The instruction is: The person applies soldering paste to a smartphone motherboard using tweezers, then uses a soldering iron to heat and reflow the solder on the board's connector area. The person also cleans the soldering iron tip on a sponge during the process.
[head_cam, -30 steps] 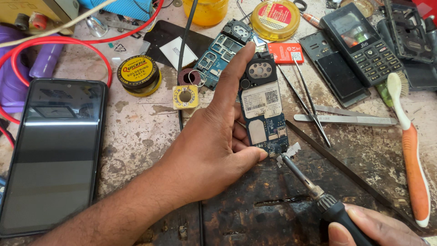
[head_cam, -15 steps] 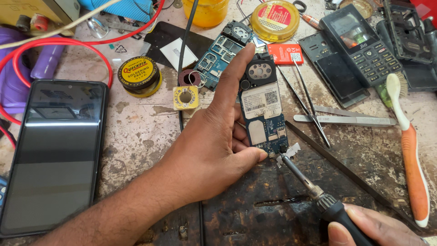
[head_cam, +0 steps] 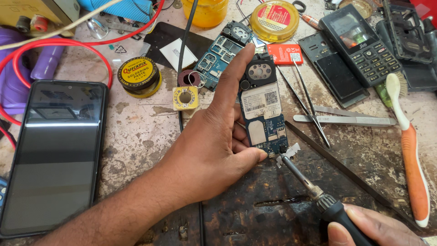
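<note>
The blue phone circuit board (head_cam: 263,116) lies flat on the scarred worktop (head_cam: 136,132), a round speaker at its top end and a white label below that. It sits where it sat half a second ago; nothing about it has shifted. The left hand (head_cam: 214,150) pins it down: the forefinger runs straight up along the board's left edge, and the thumb presses against the lower left corner, so the hand is clamped on the board from the side. This grip is unchanged from the earlier frames.

At the board's bottom right corner the tip of the soldering iron (head_cam: 300,175) touches or almost touches the edge, beside a small scrap of white tape (head_cam: 291,150). The right hand (head_cam: 373,228) is closed round the iron's black handle at the lower edge of the view, held as before.

Just right of the board lie metal tweezers (head_cam: 309,107) and a flat steel blade (head_cam: 346,120). Further right rests a toothbrush (head_cam: 409,155) with an orange handle. Above it sits a black keypad phone (head_cam: 359,43) next to its loose back cover (head_cam: 332,68). A second bare circuit board (head_cam: 218,54) lies above the forefinger. To the left stand a yellow-lidded tin of soldering paste (head_cam: 139,75), a small solder spool (head_cam: 185,97), and a large dark smartphone (head_cam: 52,155), screen off.
</note>
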